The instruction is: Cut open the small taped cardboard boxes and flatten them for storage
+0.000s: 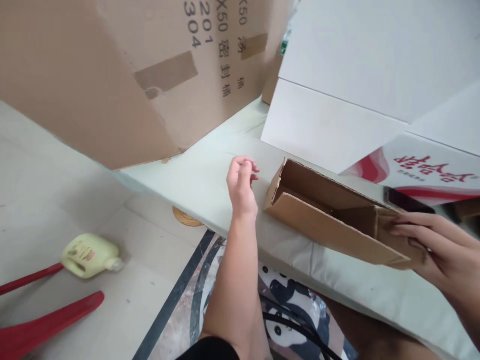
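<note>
A long, narrow cardboard box [322,220] with an open top lies on the pale green covered surface. My right hand [438,245] grips its near right end, fingers over the end flap and thumb hidden behind it. Inside, the box looks bare where I can see in. To the left of the box, apart from it, my left hand [243,187] hangs over the surface. Its fingers are curled in loosely, and nothing shows in them.
A big printed cardboard carton [150,90] stands at the back left. White boxes [337,100] fill the back right, with a dark phone-like object [408,199] before them. On the floor lies a yellow bottle [92,255] beside red legs [56,320]. Black cables [292,320] cross a panda-print item [285,300].
</note>
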Available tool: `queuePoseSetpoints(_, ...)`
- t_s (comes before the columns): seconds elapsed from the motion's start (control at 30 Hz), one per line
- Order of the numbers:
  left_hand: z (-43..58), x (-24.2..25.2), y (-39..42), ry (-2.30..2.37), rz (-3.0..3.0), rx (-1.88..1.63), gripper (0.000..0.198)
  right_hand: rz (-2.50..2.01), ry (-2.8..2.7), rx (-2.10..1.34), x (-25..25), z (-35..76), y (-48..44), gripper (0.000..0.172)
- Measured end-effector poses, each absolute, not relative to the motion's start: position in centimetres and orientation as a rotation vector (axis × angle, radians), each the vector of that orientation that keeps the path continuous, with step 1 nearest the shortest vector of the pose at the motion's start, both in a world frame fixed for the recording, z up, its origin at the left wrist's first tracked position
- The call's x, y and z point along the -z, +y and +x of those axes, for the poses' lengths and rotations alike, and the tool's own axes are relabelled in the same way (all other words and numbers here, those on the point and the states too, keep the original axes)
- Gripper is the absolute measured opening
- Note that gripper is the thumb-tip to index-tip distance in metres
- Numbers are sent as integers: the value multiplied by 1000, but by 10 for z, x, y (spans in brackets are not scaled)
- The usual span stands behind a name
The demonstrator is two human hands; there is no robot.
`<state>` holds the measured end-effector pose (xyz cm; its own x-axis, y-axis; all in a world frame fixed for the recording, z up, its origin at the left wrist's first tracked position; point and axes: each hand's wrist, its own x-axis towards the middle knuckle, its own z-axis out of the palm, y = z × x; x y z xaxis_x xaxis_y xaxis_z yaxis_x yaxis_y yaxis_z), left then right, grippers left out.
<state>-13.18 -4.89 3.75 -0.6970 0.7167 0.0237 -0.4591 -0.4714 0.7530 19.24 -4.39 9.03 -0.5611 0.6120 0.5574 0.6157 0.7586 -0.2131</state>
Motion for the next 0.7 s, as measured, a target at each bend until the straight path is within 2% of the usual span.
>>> queuePoseSetpoints(0.13, -100, -45, -49, 908, 1012, -1867, 24, -1026, -2293, -45, -93, 233, -61, 32)
queuePoseSetpoints(0.23, -77, -51, -43, 962, 1243, -1707, 20, -990, -2300, -175, -88, 251, -61, 30)
queuePoseSetpoints(0.4, -48, -54, -31, 1253, 1267, -1769, 19, -1049, -2220, -317, -79, 253, -58, 36)
queuePoseSetpoints(0.53, -39, -50, -27, 1354, 1279, -1732, 4, -1186, -2081, -396, -76, 250, -59, 47)
queuePoseSetpoints(0.7, -35, -42, -25, 1166, 1380, -1557, 30, -1268, -1882, -637, -71, 254, -56, 64)
